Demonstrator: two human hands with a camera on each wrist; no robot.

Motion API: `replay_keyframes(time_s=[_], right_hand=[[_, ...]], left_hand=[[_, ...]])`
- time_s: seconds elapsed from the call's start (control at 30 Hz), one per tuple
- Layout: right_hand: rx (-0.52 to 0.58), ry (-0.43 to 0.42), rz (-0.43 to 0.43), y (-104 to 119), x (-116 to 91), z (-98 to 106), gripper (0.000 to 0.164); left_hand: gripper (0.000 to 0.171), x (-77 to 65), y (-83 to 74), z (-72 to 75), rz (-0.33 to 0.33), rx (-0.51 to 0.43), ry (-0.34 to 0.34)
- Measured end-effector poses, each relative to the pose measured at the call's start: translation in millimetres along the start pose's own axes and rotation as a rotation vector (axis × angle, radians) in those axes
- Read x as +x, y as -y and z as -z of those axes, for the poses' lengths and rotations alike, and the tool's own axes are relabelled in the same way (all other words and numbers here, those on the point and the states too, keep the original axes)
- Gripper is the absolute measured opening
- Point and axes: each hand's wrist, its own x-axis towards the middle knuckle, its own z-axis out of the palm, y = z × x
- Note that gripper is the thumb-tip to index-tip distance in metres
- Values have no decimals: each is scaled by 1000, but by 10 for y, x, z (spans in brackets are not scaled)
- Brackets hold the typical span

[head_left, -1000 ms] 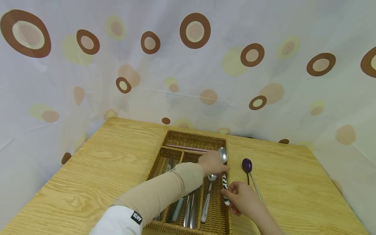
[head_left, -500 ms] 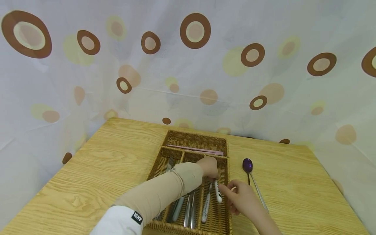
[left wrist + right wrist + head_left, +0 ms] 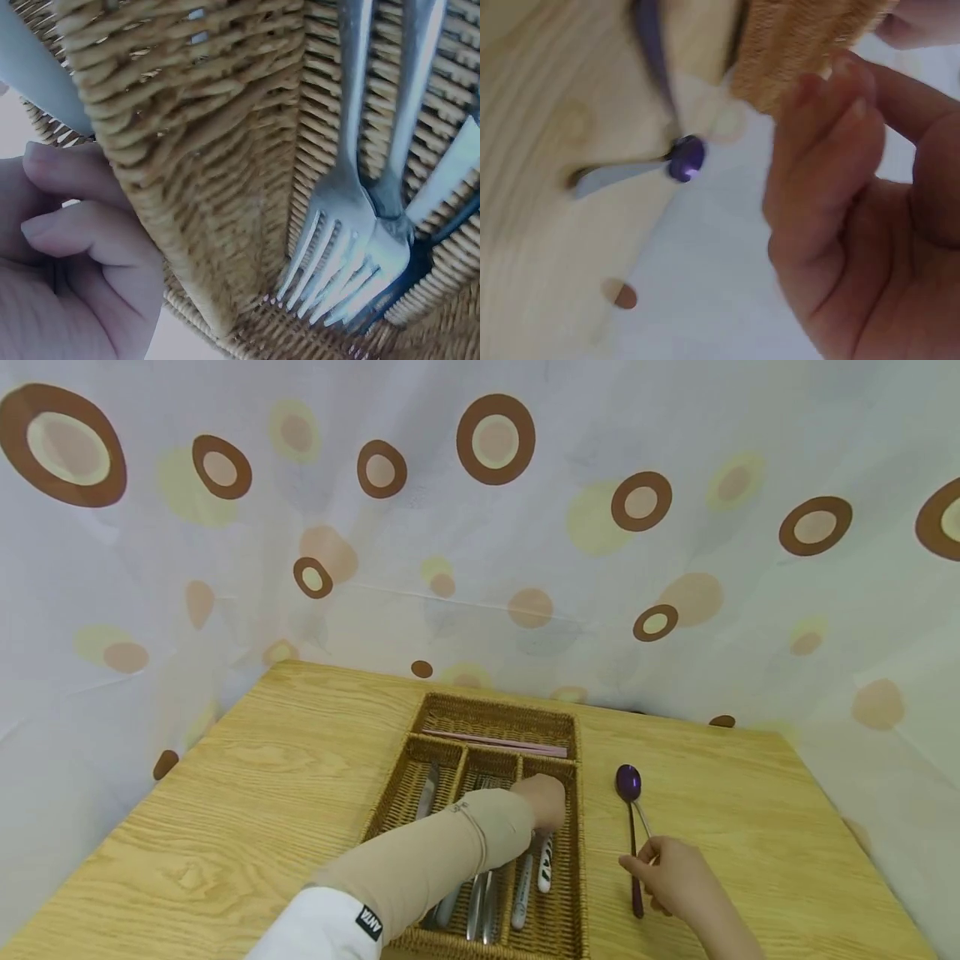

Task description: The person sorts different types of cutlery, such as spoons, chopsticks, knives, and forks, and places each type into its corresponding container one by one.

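My left hand (image 3: 542, 802) reaches into the basket's right compartment, fingers curled over the upper end of a spoon (image 3: 545, 870) with a black-and-white handle; that end is hidden beneath the hand. Beside it lies another spoon (image 3: 522, 893) with a pale handle. In the left wrist view, curled fingers (image 3: 75, 225) show against the woven divider. My right hand (image 3: 671, 877) hovers to the right of the basket, beside a purple spoon (image 3: 628, 783) and a silver piece of cutlery (image 3: 642, 818) on the table. The right wrist view shows its bent fingers (image 3: 817, 150) holding nothing.
The wicker basket (image 3: 580, 843) has several compartments. Pink chopsticks (image 3: 510, 743) lie in the back one, a knife (image 3: 428, 789) in the left one, and forks (image 3: 352, 225) in the middle one. Beneath is a wooden table (image 3: 300, 760); a patterned curtain (image 3: 420, 543) hangs behind.
My left hand carried the patterned spoon from the compartment's right side leftwards and down beside the pale-handled one. My right hand left that spoon's handle and moved right, over to the purple spoon.
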Motion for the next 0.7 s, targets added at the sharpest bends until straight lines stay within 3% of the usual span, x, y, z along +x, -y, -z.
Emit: replay_keyframes(time_s=[0.17,0.27,0.53,0.7], right_hand=[[-215,39,-3,-208,107,-86,25],[-295,26,21,-265,157,-130,25],[-333,-2,-12,-249,182,-118,18],[-316,60,-31,-241,183,-91,20]], left_hand=[[52,-9,-55,-69,11,36,-6],[49,-5,-82,-128,7,108,2],[29,53,-146,-259,66,352,-12],[35,82,-135,-266,65,329,-51]])
